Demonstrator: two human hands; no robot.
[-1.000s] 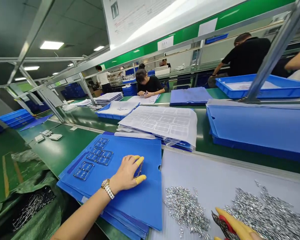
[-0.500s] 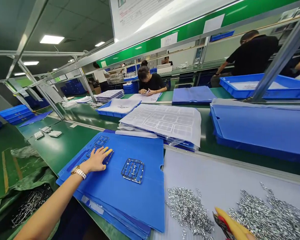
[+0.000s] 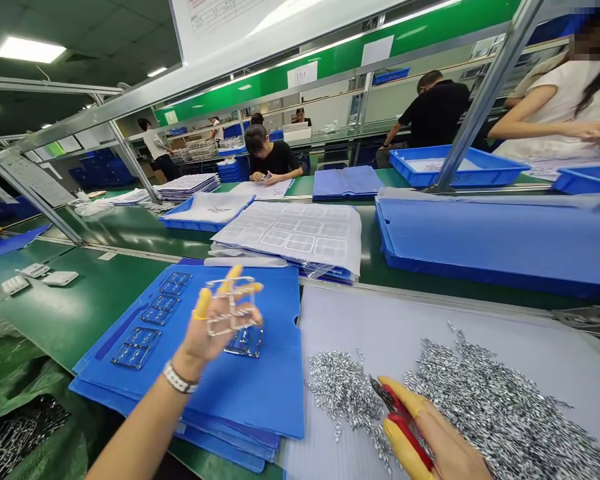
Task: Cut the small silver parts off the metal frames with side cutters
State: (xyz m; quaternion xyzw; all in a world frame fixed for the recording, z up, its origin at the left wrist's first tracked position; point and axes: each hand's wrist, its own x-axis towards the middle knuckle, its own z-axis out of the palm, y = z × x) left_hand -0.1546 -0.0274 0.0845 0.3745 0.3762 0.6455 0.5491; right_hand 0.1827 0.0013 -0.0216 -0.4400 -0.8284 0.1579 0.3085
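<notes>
My left hand (image 3: 215, 327), with yellow finger covers, holds up a shiny rectangular frame of small parts (image 3: 233, 307), its fingers behind it. Below it a blue sheet (image 3: 260, 400) tops a stack and bears similar frames: one (image 3: 247, 342) partly behind my hand, and a column at left with a near one (image 3: 136, 347), a middle one (image 3: 161, 309) and a far one (image 3: 175, 283). My right hand (image 3: 440, 440), also in yellow finger covers, grips red-handled cutting pliers (image 3: 395, 403). Their jaws lie over the edge of a small pile of shiny metallic pieces (image 3: 343, 387).
A larger pile of shiny pieces (image 3: 490, 393) spreads at right. Behind are stacked white sheets (image 3: 295, 227), a blue covered tray (image 3: 480, 247) and a slanted metal post (image 3: 485, 93). White boxes (image 3: 61, 278) stand at left. Several people work across the bench.
My left hand has gone from reaching over the blue sheet to holding a frame up off it. My right hand with the pliers has come further into view. The camera has turned right.
</notes>
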